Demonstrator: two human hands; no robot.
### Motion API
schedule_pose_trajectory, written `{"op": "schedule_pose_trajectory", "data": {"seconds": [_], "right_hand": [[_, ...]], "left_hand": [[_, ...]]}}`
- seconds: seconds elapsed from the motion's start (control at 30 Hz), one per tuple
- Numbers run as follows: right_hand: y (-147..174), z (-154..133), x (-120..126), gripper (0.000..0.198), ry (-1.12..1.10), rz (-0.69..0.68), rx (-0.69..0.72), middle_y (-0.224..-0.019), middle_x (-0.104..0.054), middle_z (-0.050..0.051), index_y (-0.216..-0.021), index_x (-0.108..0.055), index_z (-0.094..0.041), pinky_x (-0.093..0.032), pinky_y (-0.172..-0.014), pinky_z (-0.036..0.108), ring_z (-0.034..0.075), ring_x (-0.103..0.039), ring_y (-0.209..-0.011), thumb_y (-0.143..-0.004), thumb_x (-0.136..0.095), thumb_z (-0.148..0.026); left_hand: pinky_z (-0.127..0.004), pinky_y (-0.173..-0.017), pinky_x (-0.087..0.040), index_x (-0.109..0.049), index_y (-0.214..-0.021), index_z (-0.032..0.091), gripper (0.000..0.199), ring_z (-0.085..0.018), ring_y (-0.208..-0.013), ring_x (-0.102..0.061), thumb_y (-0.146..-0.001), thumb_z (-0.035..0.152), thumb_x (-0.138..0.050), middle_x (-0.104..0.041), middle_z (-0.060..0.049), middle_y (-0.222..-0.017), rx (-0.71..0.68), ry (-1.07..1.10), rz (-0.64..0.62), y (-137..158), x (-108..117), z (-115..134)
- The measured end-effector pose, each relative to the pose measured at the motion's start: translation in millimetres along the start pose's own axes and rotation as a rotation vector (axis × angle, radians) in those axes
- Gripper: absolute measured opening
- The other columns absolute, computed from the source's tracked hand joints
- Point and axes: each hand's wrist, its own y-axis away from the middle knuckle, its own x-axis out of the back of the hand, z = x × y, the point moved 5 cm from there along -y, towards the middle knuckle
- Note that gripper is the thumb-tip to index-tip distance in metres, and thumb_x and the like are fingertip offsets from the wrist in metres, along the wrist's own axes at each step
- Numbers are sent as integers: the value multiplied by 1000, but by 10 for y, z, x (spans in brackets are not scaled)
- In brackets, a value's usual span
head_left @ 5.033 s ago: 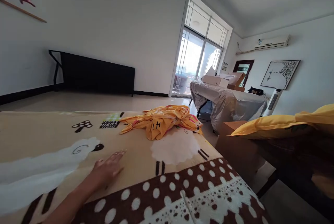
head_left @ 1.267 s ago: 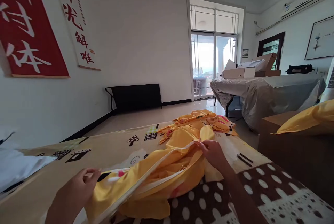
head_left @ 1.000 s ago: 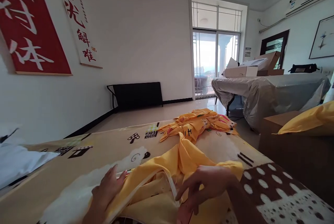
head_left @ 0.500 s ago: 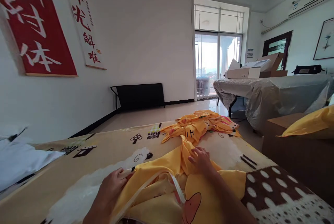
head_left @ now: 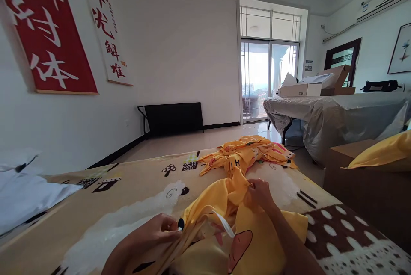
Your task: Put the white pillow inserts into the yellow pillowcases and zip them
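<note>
"Where was the yellow cloth?"

"Right in front of the person, bunched on the patterned blanket. A white strip ran along its loose edge, and a pink print outlined in black showed on its near part."

"And the left hand?"

"At the cloth's left edge. Its grip pinched the fabric between thumb and fingers, beside a small black patch."

"The right hand?"

"Up at the cloth's far right part, its grip pinching a raised fold. The forearm crossed over the cloth's right side, and a flat corner poked out past it."

"Anything close by?"

"A crumpled yellow heap lay just beyond the cloth, with black lettering on it. I couldn't tell whether the two touched. The blanket's sheep print spread to the left of the cloth, its brown dotted border to the right."

"What about farther off?"

"Well left of the cloth lay some white fabric. Well to its right stood a brown box, with a yellow piece above it. Beyond that cloth, to the right, a plastic-covered surface carried a white box and a black bag."
</note>
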Motion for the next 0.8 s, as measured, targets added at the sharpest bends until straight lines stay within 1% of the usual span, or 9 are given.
{"op": "schedule_pose_trajectory", "data": {"seconds": [0.1, 0.17, 0.23, 0.37, 0.47, 0.53, 0.63, 0.73, 0.8], "right_hand": [[-72, 87, 284, 17, -129, 143, -51, -68, -61, 3, -53, -55, -19, -32, -68, 27, 19, -54, -75, -65, -43, -21], [-98, 148, 413, 14, -252, 216, -82, -67, -58, 3, -55, -52, -19, -34, -63, 26, 18, -52, -71, -62, -42, -26], [-106, 195, 489, 13, -390, 253, -113, -57, -50, 0, -58, -47, -20, -34, -54, 25, 15, -47, -59, -60, -39, -30], [-83, 194, 585, 16, -618, 266, -155, -49, -42, -4, -62, -43, -21, -35, -45, 23, 12, -40, -46, -60, -39, -36], [-56, 137, 639, 24, -702, 233, -164, -51, -49, -2, -65, -51, -18, -37, -45, 24, 13, -45, -47, -63, -47, -42], [-54, 104, 638, 27, -662, 166, -148, -55, -56, 0, -67, -58, -16, -39, -48, 24, 14, -50, -51, -60, -58, -43], [-74, 138, 638, 22, -485, 142, -114, -57, -61, 1, -60, -63, -17, -39, -53, 25, 17, -54, -57, -51, -68, -36], [-100, 306, 717, 19, -434, 314, -148, -57, -60, 2, -58, -60, -19, -38, -57, 27, 19, -53, -59, -53, -64, -37], [-104, 445, 798, 25, -478, 468, -186, -63, -59, 2, -67, -58, -19, -39, -58, 27, 18, -52, -62, -59, -59, -43]], "left_hand": [[-24, -56, -32, -53, -57, 18, 40, -14, -56, -42, -73, 55, -55, -46, 1, -58, -40, 20, -114, -88, -109, -80], [-24, -59, -35, -57, -69, 19, 36, -15, -61, -45, -74, 54, -54, -50, 1, -65, -65, 45, -70, -160, -125, -149], [-25, -60, -37, -59, -76, 19, 33, -16, -63, -48, -71, 52, -58, -53, 1, -69, -71, 55, -66, -217, -171, -214], [-26, -56, -36, -59, -66, 18, 28, -17, -59, -48, -60, 44, -66, -54, 1, -63, 10, 55, -129, -264, -312, -283], [-26, -56, -36, -58, -64, 18, 18, -17, -61, -50, -56, 33, -65, -55, 1, -63, 54, 102, -153, -261, -365, -258], [-25, -57, -36, -56, -61, 19, 13, -17, -62, -50, -55, 29, -62, -54, 1, -64, 61, 135, -143, -258, -347, -244], [-25, -61, -40, -55, -63, 19, 14, -18, -69, -52, -54, 27, -62, -55, 1, -68, 48, 201, -78, -251, -236, -268], [-23, -66, -42, -56, -67, 17, 23, -17, -74, -53, -56, 33, -66, -57, 0, -73, -20, 307, 65, -207, -18, -290], [-21, -56, -39, -50, -65, 18, 33, -12, -61, -48, -53, 41, -71, -52, 3, -65, 3, 376, 262, -139, 189, -319]]}}
